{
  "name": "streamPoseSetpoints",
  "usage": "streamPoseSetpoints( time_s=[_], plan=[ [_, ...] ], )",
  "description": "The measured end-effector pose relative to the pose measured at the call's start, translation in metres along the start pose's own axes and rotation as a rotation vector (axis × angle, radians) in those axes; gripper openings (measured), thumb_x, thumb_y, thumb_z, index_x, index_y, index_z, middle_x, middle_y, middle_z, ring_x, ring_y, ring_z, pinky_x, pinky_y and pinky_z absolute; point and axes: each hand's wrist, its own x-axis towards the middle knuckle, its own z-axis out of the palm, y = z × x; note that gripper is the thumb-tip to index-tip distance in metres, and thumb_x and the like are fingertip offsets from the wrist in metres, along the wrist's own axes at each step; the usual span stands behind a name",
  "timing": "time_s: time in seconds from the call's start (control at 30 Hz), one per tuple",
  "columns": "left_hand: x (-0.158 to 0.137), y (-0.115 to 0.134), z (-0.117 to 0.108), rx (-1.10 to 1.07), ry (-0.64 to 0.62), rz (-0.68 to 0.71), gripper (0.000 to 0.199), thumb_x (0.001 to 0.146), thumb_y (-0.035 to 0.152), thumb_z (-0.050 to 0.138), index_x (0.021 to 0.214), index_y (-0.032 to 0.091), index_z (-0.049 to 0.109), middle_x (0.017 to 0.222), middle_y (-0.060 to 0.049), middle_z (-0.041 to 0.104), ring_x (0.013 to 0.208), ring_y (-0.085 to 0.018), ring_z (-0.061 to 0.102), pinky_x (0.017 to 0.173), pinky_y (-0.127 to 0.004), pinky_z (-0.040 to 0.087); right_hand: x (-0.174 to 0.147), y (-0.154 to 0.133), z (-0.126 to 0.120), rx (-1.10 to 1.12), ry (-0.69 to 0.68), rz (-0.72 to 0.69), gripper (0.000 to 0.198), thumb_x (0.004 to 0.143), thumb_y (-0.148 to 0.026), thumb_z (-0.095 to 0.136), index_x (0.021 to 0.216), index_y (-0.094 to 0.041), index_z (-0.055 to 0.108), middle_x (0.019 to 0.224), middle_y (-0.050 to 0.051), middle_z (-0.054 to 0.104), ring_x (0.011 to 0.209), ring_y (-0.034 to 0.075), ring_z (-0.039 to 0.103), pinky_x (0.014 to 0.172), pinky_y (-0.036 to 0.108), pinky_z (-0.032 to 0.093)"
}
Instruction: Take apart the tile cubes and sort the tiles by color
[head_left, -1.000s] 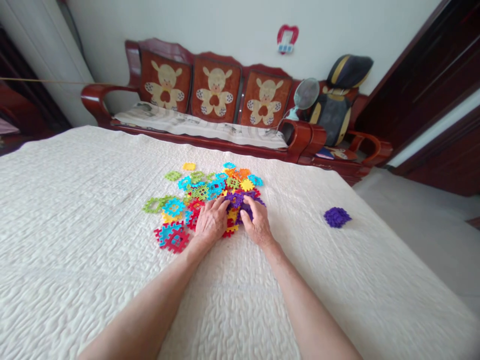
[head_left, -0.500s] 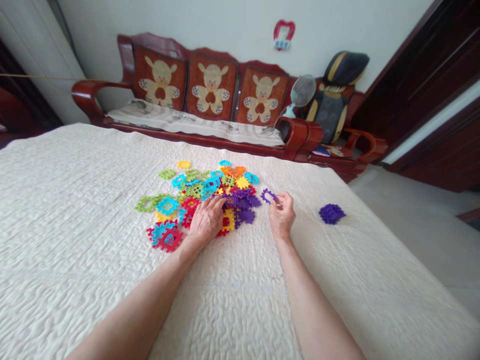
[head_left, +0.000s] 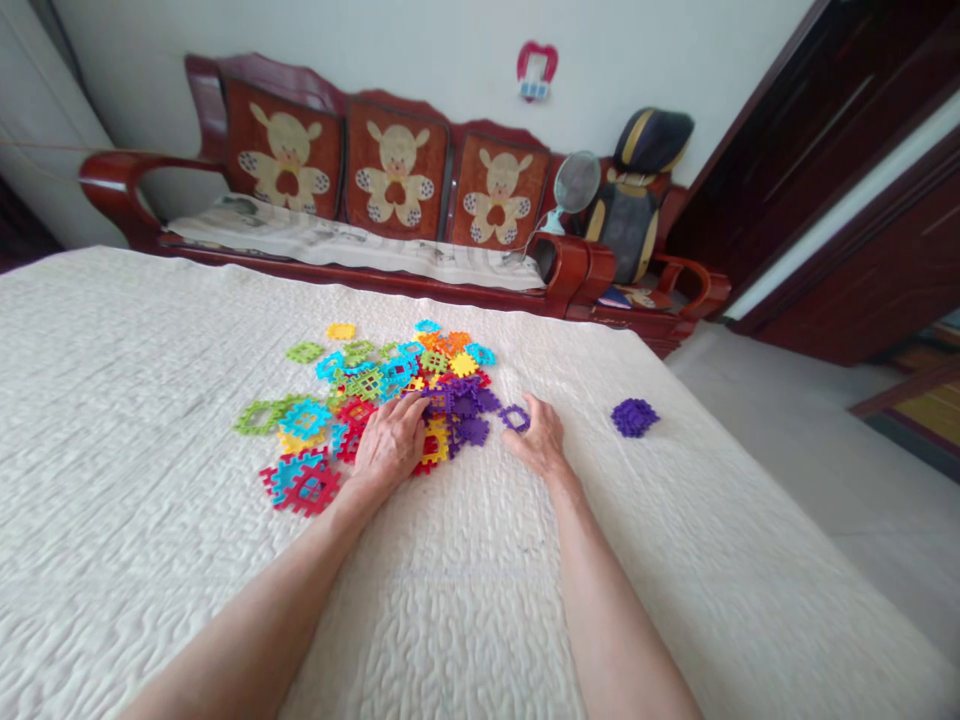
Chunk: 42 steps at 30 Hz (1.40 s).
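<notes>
A heap of colourful interlocking plastic tiles (head_left: 397, 372) lies on the white quilted cloth. My left hand (head_left: 391, 440) rests on the heap, its fingers curled against the left edge of the purple interlocking tiles (head_left: 463, 398); the fingertips are partly hidden. To the right of the heap, my right hand (head_left: 541, 437) has thumb and forefinger on opposite edges of a purple frame-shaped tile (head_left: 515, 418), low over the cloth. Farther right sits a small stack of purple tiles (head_left: 634, 418), apart from both hands.
The quilted cloth (head_left: 465, 620) covers the table, whose right edge slopes down beside the floor. Behind it stand a wooden sofa with bear cushions (head_left: 397, 165), a small fan (head_left: 576, 182) and a chair with a dark backrest (head_left: 626, 220).
My right hand has lowered the purple frame-shaped tile and turned it flatter, with thumb and forefinger now wider apart. My left hand stays on the heap. The whole view has shifted slightly.
</notes>
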Motion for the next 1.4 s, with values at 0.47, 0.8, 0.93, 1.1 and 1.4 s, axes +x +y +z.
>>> streamPoseSetpoints(
  time_s=[0.47,0.8,0.93,1.1,1.4],
  plan=[
    [0.001,-0.009,0.006,0.013,0.045,0.070,0.044,0.096,0.029,0.037,0.132,0.020,0.060,0.139,-0.008,0.062,0.125,-0.027,0.058,0.107,-0.045,0.047,0.001,0.003,-0.004,0.095,0.064,0.070,0.042,0.067,-0.023,0.067,0.109,-0.021,0.061,0.102,0.008,0.064,0.099,0.026,0.062,0.094,0.044,0.050],
    [0.001,-0.020,0.015,0.038,0.071,0.122,0.044,0.097,0.034,0.036,0.131,0.019,0.059,0.138,-0.011,0.062,0.122,-0.030,0.060,0.103,-0.048,0.049,0.024,0.029,-0.032,0.241,0.511,0.111,0.044,0.075,-0.027,0.062,0.117,-0.017,0.055,0.109,0.011,0.064,0.095,0.022,0.064,0.092,0.040,0.053],
    [0.001,-0.025,0.019,0.039,0.071,0.143,0.045,0.096,0.035,0.037,0.133,0.021,0.057,0.139,-0.010,0.062,0.124,-0.029,0.059,0.106,-0.047,0.048,0.027,0.078,-0.078,0.129,0.671,0.130,0.041,0.075,-0.030,0.059,0.114,-0.020,0.056,0.107,0.010,0.065,0.095,0.023,0.062,0.092,0.042,0.052],
    [0.001,-0.026,0.019,0.016,0.066,0.136,0.044,0.094,0.036,0.040,0.133,0.025,0.056,0.139,-0.008,0.062,0.124,-0.030,0.060,0.106,-0.050,0.049,0.012,0.136,-0.112,0.039,0.806,0.236,0.039,0.074,-0.035,0.058,0.110,-0.020,0.057,0.105,0.009,0.064,0.094,0.023,0.062,0.094,0.045,0.050],
    [0.002,-0.022,0.015,0.032,0.054,0.123,0.046,0.095,0.039,0.035,0.130,0.021,0.058,0.137,-0.010,0.063,0.120,-0.030,0.061,0.106,-0.050,0.049,0.022,0.153,-0.105,0.090,0.748,0.333,0.048,0.072,-0.038,0.057,0.115,-0.017,0.058,0.112,0.012,0.068,0.100,0.025,0.064,0.100,0.048,0.048]
  ],
)
